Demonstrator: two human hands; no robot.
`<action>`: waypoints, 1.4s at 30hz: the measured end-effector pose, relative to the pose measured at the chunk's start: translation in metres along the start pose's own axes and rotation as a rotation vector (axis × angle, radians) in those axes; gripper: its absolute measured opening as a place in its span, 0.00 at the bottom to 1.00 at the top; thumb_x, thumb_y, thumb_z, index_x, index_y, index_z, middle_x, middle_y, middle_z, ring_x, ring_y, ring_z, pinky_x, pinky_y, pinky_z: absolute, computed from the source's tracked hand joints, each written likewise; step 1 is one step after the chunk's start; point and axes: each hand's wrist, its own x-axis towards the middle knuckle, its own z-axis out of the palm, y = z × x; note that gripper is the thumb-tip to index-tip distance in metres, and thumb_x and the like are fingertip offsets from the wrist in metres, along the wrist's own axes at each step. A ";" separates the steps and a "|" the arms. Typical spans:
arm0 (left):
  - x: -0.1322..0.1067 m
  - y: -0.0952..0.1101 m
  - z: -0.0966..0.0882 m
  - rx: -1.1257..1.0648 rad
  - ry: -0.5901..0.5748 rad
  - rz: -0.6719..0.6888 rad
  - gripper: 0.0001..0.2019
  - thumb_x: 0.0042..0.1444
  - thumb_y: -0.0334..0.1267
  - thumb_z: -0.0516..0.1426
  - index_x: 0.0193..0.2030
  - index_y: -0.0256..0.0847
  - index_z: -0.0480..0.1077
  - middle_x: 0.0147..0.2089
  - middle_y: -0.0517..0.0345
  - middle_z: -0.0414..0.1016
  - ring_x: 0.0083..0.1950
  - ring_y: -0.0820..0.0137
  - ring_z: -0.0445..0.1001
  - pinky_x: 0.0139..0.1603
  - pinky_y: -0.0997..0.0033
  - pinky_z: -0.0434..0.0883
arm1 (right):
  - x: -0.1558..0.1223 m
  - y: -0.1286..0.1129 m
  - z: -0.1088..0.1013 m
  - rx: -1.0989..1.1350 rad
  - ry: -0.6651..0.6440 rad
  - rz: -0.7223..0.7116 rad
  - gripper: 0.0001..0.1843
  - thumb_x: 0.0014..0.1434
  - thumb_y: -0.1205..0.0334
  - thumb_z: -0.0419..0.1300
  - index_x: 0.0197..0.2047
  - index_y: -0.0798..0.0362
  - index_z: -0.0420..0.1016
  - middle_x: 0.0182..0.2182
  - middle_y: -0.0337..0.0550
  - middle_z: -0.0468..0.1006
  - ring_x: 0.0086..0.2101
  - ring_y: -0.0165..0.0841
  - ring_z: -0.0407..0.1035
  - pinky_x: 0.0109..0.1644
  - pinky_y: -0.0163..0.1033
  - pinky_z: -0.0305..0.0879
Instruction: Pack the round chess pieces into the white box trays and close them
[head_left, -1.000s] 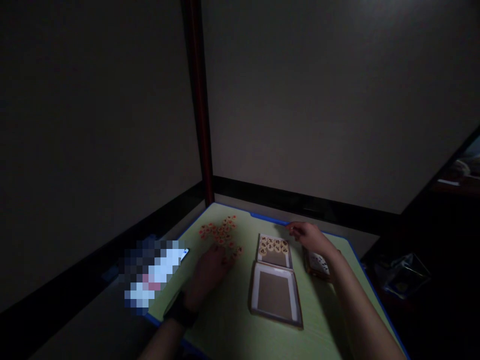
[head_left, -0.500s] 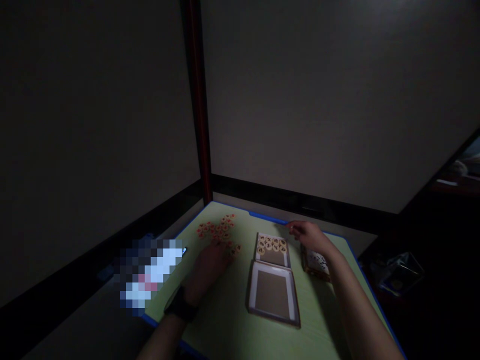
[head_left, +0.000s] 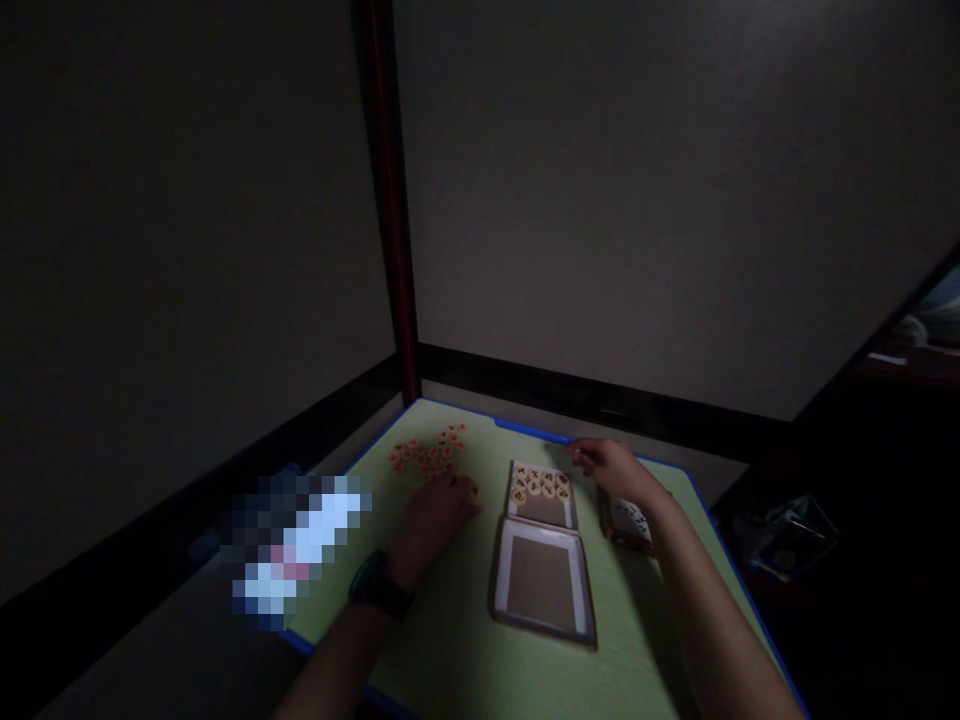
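My left hand (head_left: 441, 508), with a dark watch (head_left: 381, 586) on its wrist, reaches over the near side of a loose cluster of Chinese chess pieces (head_left: 431, 455) with red marks. Its fingers are bent onto a round piece (head_left: 472, 492), partly hidden by the hand. An open hinged case (head_left: 495, 575) lies in the middle of the table, its far half holding several dark-marked pieces (head_left: 534, 482) in rows. Just right of that half, my right hand (head_left: 613, 468) hovers with fingertips pinched together. Whatever they may hold is too small and dim to make out.
Under my right forearm sits a small box (head_left: 628, 522) with a black-and-white top. A blurred-out bright patch (head_left: 300, 550) covers the table's left edge. The green table (head_left: 457, 640) has a blue rim and stands in a wall corner. A clear package (head_left: 791, 540) is off its right side.
My left hand has shifted right and covers the dark-marked pieces that showed beside it. My right hand stays by the case. The view has moved slightly.
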 end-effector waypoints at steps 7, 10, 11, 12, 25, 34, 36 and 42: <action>-0.005 -0.003 0.006 -0.053 0.051 -0.014 0.11 0.64 0.34 0.52 0.50 0.39 0.73 0.53 0.47 0.75 0.54 0.62 0.73 0.55 0.63 0.68 | 0.000 -0.001 -0.001 0.014 -0.012 0.002 0.18 0.57 0.68 0.54 0.44 0.56 0.83 0.32 0.48 0.83 0.29 0.34 0.74 0.36 0.36 0.68; -0.002 -0.012 0.005 -0.120 0.155 -0.051 0.11 0.64 0.34 0.52 0.49 0.38 0.74 0.51 0.47 0.77 0.53 0.61 0.74 0.56 0.62 0.68 | -0.001 -0.002 -0.002 0.018 -0.004 0.000 0.17 0.57 0.68 0.54 0.44 0.56 0.83 0.32 0.48 0.83 0.30 0.35 0.74 0.37 0.36 0.68; -0.001 -0.018 0.004 -0.147 0.214 -0.078 0.11 0.64 0.35 0.52 0.48 0.38 0.74 0.50 0.48 0.78 0.52 0.61 0.74 0.56 0.61 0.68 | -0.001 -0.002 -0.002 0.011 -0.002 0.002 0.17 0.57 0.67 0.55 0.45 0.55 0.83 0.32 0.48 0.83 0.30 0.35 0.74 0.37 0.36 0.68; 0.000 -0.024 0.003 -0.179 0.281 -0.108 0.11 0.64 0.35 0.53 0.48 0.38 0.74 0.49 0.48 0.78 0.51 0.61 0.74 0.56 0.61 0.69 | -0.001 -0.003 -0.003 0.000 -0.004 0.008 0.17 0.58 0.67 0.54 0.45 0.55 0.83 0.32 0.48 0.83 0.30 0.35 0.75 0.37 0.37 0.68; 0.007 -0.064 -0.006 -0.261 0.446 -0.275 0.15 0.61 0.32 0.52 0.52 0.37 0.76 0.52 0.47 0.77 0.50 0.62 0.76 0.56 0.61 0.72 | -0.002 -0.009 -0.006 -0.016 -0.032 0.014 0.18 0.58 0.66 0.53 0.44 0.56 0.83 0.30 0.48 0.82 0.30 0.37 0.75 0.41 0.39 0.68; 0.011 -0.065 -0.017 -0.106 0.308 -0.288 0.15 0.65 0.33 0.48 0.47 0.32 0.75 0.47 0.42 0.76 0.51 0.62 0.74 0.54 0.64 0.69 | -0.002 -0.015 -0.003 -0.004 -0.064 -0.025 0.15 0.50 0.69 0.54 0.33 0.54 0.82 0.25 0.42 0.80 0.28 0.34 0.72 0.36 0.36 0.65; 0.013 -0.062 -0.018 -0.092 0.302 -0.266 0.15 0.66 0.34 0.47 0.46 0.33 0.75 0.47 0.43 0.76 0.49 0.62 0.75 0.53 0.64 0.70 | -0.002 -0.017 0.000 0.015 -0.104 -0.052 0.13 0.47 0.70 0.54 0.28 0.53 0.80 0.25 0.40 0.80 0.28 0.33 0.71 0.35 0.35 0.64; 0.013 -0.063 -0.008 -0.105 0.355 -0.252 0.14 0.65 0.33 0.49 0.49 0.31 0.74 0.50 0.41 0.75 0.51 0.61 0.74 0.55 0.63 0.70 | -0.003 -0.018 0.007 0.044 -0.191 -0.027 0.12 0.42 0.73 0.54 0.26 0.54 0.78 0.25 0.40 0.80 0.28 0.32 0.71 0.35 0.34 0.63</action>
